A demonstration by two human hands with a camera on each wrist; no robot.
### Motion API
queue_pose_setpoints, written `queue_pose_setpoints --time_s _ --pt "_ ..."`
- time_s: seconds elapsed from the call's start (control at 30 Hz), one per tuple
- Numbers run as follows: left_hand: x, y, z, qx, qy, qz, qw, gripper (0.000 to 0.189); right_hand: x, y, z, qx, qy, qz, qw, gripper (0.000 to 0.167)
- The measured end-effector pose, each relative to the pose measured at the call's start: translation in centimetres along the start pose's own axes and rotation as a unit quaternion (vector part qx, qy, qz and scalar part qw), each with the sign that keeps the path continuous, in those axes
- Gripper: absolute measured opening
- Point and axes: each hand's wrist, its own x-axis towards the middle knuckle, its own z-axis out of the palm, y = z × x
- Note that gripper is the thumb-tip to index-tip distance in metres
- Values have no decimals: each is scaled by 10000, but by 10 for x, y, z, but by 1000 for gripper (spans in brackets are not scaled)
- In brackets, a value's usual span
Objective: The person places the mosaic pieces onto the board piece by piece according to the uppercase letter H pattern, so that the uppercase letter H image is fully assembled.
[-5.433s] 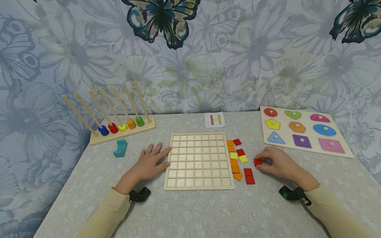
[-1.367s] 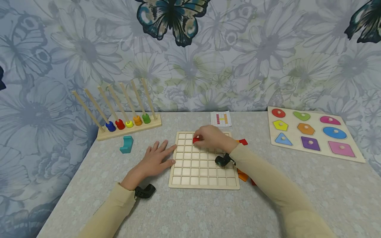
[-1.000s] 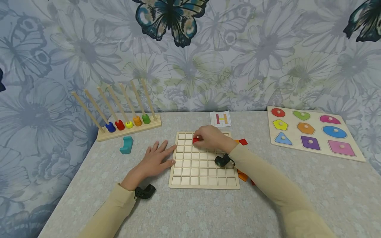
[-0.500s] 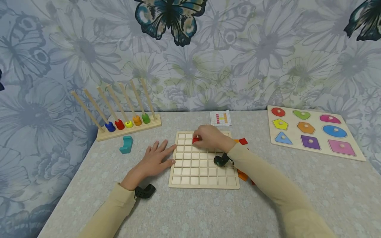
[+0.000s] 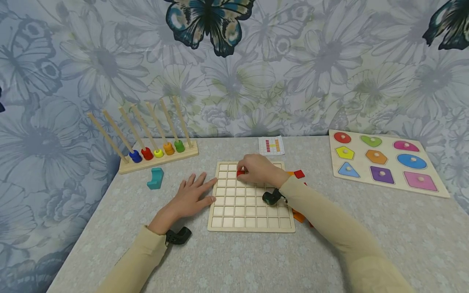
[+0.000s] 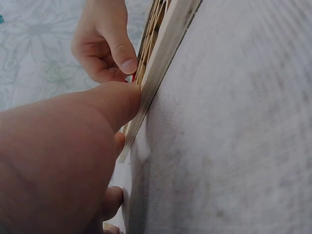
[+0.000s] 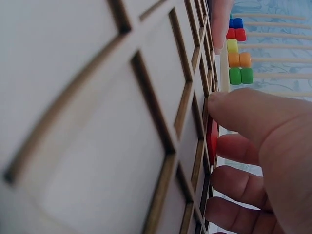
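My right hand (image 5: 258,169) pinches a small red square tile (image 5: 239,173) between thumb and fingers at the upper left part of a wooden grid board (image 5: 238,222). In the right wrist view the red tile (image 7: 211,139) stands at the grid's thin dividers, fingertips right beside it. My left hand (image 5: 188,201) lies with spread, straight fingers on the table, its thumb and index finger at the board's left edge. From the left wrist view, the left thumb (image 6: 119,97) rests against the board's rim (image 6: 163,58). The visible grid cells hold no other tile.
Orange (image 5: 299,216) and red tiles (image 5: 299,174) lie right of the board, partly hidden by my right sleeve. A printed pattern card (image 5: 272,145) lies behind. Left stand a peg rack with rings (image 5: 161,161) and a teal block (image 5: 156,178); right lies a knobbed shape puzzle (image 5: 388,162).
Over five seconds ago my right hand held the red tile right of the board; it has since moved left over the grid. During the last second both hands stay almost still.
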Motion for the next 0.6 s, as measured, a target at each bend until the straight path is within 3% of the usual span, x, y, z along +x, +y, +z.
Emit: queue_pose_setpoints --time_s 0.4,0.6 --pt "1 0 1 20 -41 -16 10000 62 -1 1 -1 52 -87 96 9999 16" --pt "1 -1 2 37 -25 -15 10000 62 -9 5 -11 276 -163 43 9995 23"
